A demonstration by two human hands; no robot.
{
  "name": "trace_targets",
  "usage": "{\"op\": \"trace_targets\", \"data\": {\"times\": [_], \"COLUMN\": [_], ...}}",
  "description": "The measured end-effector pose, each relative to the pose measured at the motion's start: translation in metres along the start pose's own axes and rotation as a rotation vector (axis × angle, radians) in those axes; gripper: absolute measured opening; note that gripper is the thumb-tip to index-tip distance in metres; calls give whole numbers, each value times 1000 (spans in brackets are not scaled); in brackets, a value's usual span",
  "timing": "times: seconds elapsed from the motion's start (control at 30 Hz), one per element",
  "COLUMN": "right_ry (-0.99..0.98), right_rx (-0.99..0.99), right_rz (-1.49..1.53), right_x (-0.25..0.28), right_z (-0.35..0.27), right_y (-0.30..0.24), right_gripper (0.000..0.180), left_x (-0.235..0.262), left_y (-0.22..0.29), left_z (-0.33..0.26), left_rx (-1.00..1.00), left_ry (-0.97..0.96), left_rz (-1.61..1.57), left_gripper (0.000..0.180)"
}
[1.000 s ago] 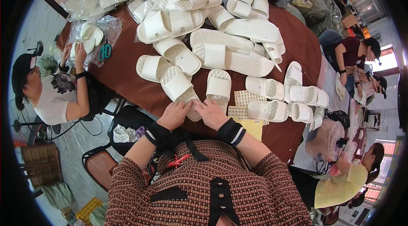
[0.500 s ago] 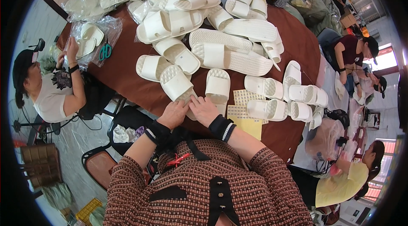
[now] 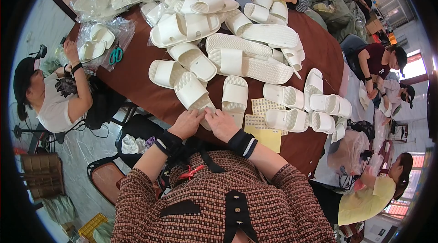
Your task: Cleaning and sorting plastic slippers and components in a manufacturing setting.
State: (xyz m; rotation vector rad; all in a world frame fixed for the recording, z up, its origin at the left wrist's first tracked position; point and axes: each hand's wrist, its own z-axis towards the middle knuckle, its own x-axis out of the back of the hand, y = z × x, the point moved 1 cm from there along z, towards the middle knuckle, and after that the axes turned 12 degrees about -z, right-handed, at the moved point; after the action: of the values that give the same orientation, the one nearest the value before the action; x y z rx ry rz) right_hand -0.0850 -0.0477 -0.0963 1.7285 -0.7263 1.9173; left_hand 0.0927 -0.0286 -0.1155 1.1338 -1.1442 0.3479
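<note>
My left hand [image 3: 186, 123] and my right hand [image 3: 222, 124] meet at the footbed of a white slide slipper [image 3: 191, 92] by the table's near edge. The fingers of both are bent and closed, fingertips together on the slipper; anything small between them is hidden. Just right of it, partly behind my right hand, lies another white slipper [image 3: 235, 94]. Sheets of small stickers [image 3: 263, 134] on yellowish backing lie beside my right hand. More white slippers [image 3: 250, 62] are heaped beyond my hands, and a smaller group [image 3: 287, 119] lies right of the stickers.
The table has a brown cloth [image 3: 132, 78]. At the far left are bagged slippers [image 3: 93, 42] and teal-handled scissors [image 3: 116, 55]. One person sits at the left, one across the table, several at the right. A chair [image 3: 105, 176] stands at my lower left.
My hands stay together over the same slipper, with only slight finger movement. The whole view has shifted a little. The person at the left has moved a raised hand.
</note>
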Motion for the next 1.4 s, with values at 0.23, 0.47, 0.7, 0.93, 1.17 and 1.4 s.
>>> {"op": "trace_targets", "data": {"times": [0.23,0.47,0.7,0.93,1.17,1.4], "right_ry": [21,-48,-102,2,-1,-32], "right_rx": [-34,-39,-66,-59,42,72], "right_rz": [-25,74,174,182,35,-102], "right_x": [-15,-11,7,4,-3,-8], "right_z": [5,6,0,1,-5,-6], "right_y": [-2,4,9,10,10,6], "right_gripper": [22,19,18,20,20,19], "left_x": [1,-2,4,8,5,14], "left_y": [3,0,6,7,1,9], "left_z": [0,0,-3,-5,-4,10], "left_rx": [-19,3,53,38,70,89], "left_ry": [71,22,28,3,178,38], "left_rz": [-17,-33,-74,-65,-286,-147], "left_gripper": [34,36,49,46,44,45]}}
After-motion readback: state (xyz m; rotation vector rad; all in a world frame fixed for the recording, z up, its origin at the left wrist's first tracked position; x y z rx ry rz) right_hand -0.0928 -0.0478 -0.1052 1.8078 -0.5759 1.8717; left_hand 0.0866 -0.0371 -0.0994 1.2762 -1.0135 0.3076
